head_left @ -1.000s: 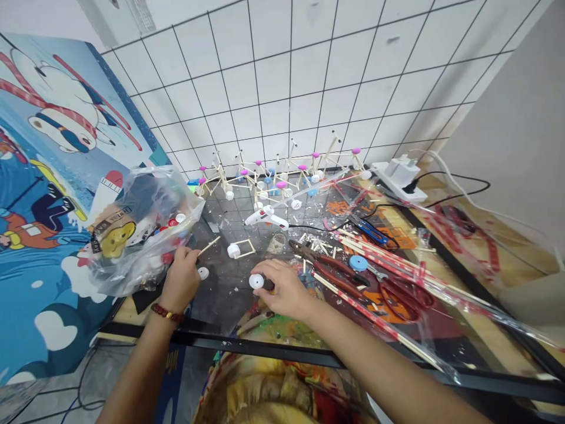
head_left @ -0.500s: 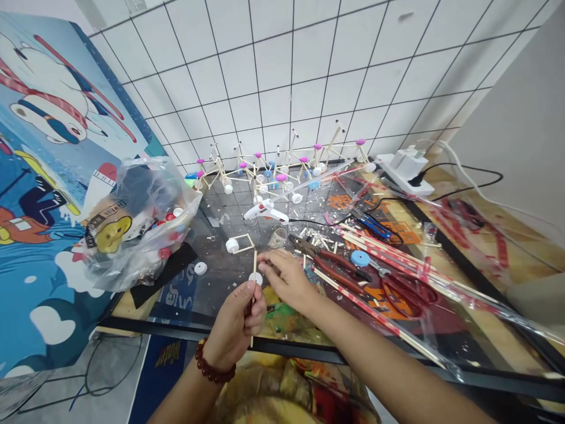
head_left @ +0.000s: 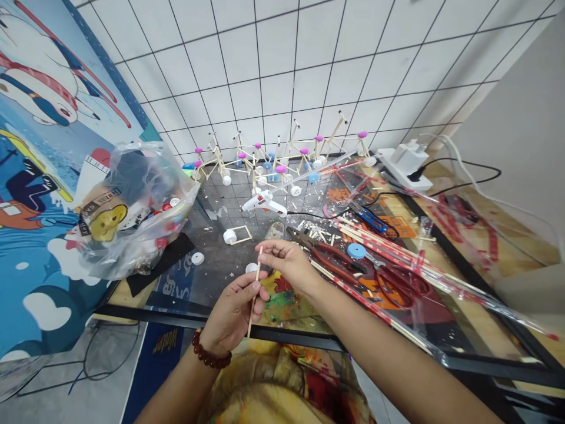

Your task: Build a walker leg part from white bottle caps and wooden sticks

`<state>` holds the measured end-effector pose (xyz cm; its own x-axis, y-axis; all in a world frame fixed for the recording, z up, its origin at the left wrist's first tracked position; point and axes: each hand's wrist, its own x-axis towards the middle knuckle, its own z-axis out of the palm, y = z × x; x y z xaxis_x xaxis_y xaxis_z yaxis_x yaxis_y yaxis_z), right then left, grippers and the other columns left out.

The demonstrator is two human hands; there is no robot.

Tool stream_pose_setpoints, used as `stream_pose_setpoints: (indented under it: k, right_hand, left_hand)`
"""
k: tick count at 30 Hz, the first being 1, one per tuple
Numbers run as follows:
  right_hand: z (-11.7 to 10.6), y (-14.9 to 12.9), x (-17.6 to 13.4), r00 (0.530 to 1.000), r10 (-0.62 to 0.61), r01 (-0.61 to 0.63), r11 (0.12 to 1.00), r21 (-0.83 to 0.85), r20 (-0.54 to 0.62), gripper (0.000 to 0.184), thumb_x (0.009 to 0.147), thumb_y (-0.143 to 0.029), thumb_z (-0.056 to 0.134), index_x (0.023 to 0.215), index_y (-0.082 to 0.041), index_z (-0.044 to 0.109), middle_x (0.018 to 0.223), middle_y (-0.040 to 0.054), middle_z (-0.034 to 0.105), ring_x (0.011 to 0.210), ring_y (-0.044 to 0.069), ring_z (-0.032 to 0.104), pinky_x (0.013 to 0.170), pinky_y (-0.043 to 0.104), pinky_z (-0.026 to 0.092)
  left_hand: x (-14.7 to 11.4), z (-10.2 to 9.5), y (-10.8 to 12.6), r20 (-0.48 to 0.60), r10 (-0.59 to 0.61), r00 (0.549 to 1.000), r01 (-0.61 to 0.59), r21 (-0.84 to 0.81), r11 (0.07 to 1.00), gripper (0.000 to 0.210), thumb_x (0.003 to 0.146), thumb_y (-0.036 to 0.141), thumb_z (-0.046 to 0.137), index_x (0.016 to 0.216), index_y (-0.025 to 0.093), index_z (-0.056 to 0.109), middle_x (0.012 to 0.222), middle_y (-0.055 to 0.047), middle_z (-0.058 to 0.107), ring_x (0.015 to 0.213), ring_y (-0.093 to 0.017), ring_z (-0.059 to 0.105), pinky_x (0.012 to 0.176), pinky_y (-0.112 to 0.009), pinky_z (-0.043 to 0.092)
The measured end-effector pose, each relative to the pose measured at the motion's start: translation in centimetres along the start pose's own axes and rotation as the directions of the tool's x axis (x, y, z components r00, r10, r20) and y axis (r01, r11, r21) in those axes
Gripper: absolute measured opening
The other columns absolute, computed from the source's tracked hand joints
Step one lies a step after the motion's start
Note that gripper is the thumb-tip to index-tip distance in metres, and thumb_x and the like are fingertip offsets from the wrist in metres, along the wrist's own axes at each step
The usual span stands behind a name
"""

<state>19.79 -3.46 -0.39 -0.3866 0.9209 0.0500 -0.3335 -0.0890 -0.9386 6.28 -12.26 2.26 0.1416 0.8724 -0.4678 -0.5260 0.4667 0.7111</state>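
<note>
A thin wooden stick [head_left: 251, 323] slants up between my hands, over the near edge of the table. My left hand [head_left: 236, 300] grips it around the middle with thumb and fingers. Its upper tip is pinched by the thumb and fingers of my right hand [head_left: 286, 263]. Just behind the stick lies a white bottle cap [head_left: 251, 268], partly hidden. Farther off, a small open frame of sticks [head_left: 242, 239] is joined to a white cap [head_left: 229, 237]. A white glue gun [head_left: 265, 203] lies beyond, near a small clear cup [head_left: 276, 229].
Several stick models [head_left: 253, 171] with pink and white round parts stand along the tiled wall. A plastic bag of caps [head_left: 141, 218] sits left. To the right lie pliers [head_left: 335, 265], scissors [head_left: 397, 282], wrapped stick bundles [head_left: 388, 247] and a power strip [head_left: 408, 168].
My right hand has come to the stick and now pinches its upper end. The stick has tilted, and my left hand's fingers have loosened a little around it.
</note>
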Motion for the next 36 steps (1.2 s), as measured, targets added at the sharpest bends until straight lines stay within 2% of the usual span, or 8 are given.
stream_pose_setpoints:
  k: [6,9,13,16,18,23,31,36]
  right_hand:
    - [-0.6,-0.6,0.5,0.978,-0.04,0.061,0.993,0.101,-0.203,0.027,0.067,-0.043,0.08,0.078,-0.019,0.071,0.068,-0.0016,0.066,0.062,0.011,0.054,0.06,0.025,0.043]
    - [-0.7,-1.1,0.7,0.947,-0.031,0.088,0.983,0.164,-0.319,0.026,0.063,-0.04,0.083,0.073,-0.02,0.069,0.064,-0.0026,0.067,0.055,0.009,0.049,0.056,0.023,0.039]
    - [0.2,-1.3,-0.2,0.989,-0.01,0.025,0.995,0.096,-0.149,0.031,0.06,-0.043,0.085,0.067,-0.019,0.067,0.062,-0.0008,0.069,0.055,0.01,0.055,0.056,0.023,0.042]
    - [1.2,-0.6,-1.0,0.997,0.015,-0.012,0.999,-0.042,0.08,0.034,0.06,-0.046,0.085,0.07,-0.018,0.069,0.065,0.0009,0.07,0.055,0.012,0.058,0.055,0.024,0.043]
    - [1.6,0.1,-1.3,0.985,0.038,-0.017,0.992,-0.123,0.166,0.035,0.063,-0.047,0.084,0.072,-0.017,0.07,0.064,0.0007,0.07,0.052,0.01,0.055,0.052,0.023,0.04]
    - [1.3,1.6,-1.0,0.986,0.058,-0.011,0.957,-0.289,0.156,0.027,0.075,-0.045,0.074,0.074,-0.019,0.067,0.063,-0.0001,0.069,0.054,0.012,0.055,0.054,0.024,0.038]
    - [0.7,1.1,-1.1,0.976,0.056,0.045,0.891,-0.452,0.209,0.028,0.088,-0.044,0.058,0.078,-0.019,0.067,0.065,-0.0004,0.067,0.05,0.01,0.041,0.051,0.023,0.029]
    - [0.4,1.3,-1.2,0.966,-0.004,0.134,0.863,-0.487,0.258,0.028,0.092,-0.039,0.052,0.079,-0.019,0.066,0.065,-0.001,0.066,0.054,0.011,0.046,0.056,0.023,0.034]
  left_hand:
    - [-1.3,-0.9,0.4,0.043,-0.05,0.998,0.045,0.118,0.992,0.036,0.075,0.037,0.078,0.098,0.011,0.072,0.069,-0.002,0.065,0.045,-0.005,0.049,0.037,-0.015,0.036]
    - [-1.8,-2.1,1.2,-0.075,0.118,0.99,-0.103,0.18,0.978,0.038,0.074,0.043,0.078,0.092,0.01,0.074,0.064,-0.002,0.064,0.043,-0.005,0.049,0.037,-0.016,0.037]
    - [-1.2,-3.6,3.2,-0.36,0.553,0.751,-0.508,0.221,0.833,0.036,0.063,0.044,0.086,0.077,0.013,0.073,0.057,0.001,0.062,0.044,-0.005,0.05,0.037,-0.014,0.035]
    - [-0.3,-3.7,4.3,-0.402,0.73,0.552,-0.72,0.21,0.661,0.035,0.06,0.044,0.087,0.073,0.014,0.073,0.058,0.002,0.062,0.047,-0.005,0.051,0.04,-0.014,0.037]
    - [0.0,-3.0,4.4,-0.368,0.795,0.481,-0.782,0.229,0.579,0.033,0.061,0.042,0.087,0.078,0.017,0.076,0.066,0.001,0.067,0.055,-0.006,0.057,0.049,-0.016,0.046]
    - [0.5,-0.4,3.5,-0.294,0.789,0.539,-0.754,0.25,0.608,0.028,0.062,0.036,0.088,0.083,0.02,0.078,0.077,-0.002,0.075,0.071,-0.013,0.069,0.07,-0.024,0.057]
    - [0.5,0.7,4.7,-0.284,0.824,0.491,-0.813,0.19,0.55,0.032,0.064,0.029,0.087,0.094,0.021,0.077,0.078,-0.002,0.077,0.072,-0.014,0.072,0.076,-0.029,0.06]
    - [0.9,0.5,5.0,-0.27,0.876,0.399,-0.842,0.271,0.467,0.035,0.068,0.023,0.084,0.102,0.023,0.075,0.081,0.0,0.077,0.071,-0.011,0.071,0.071,-0.022,0.059]
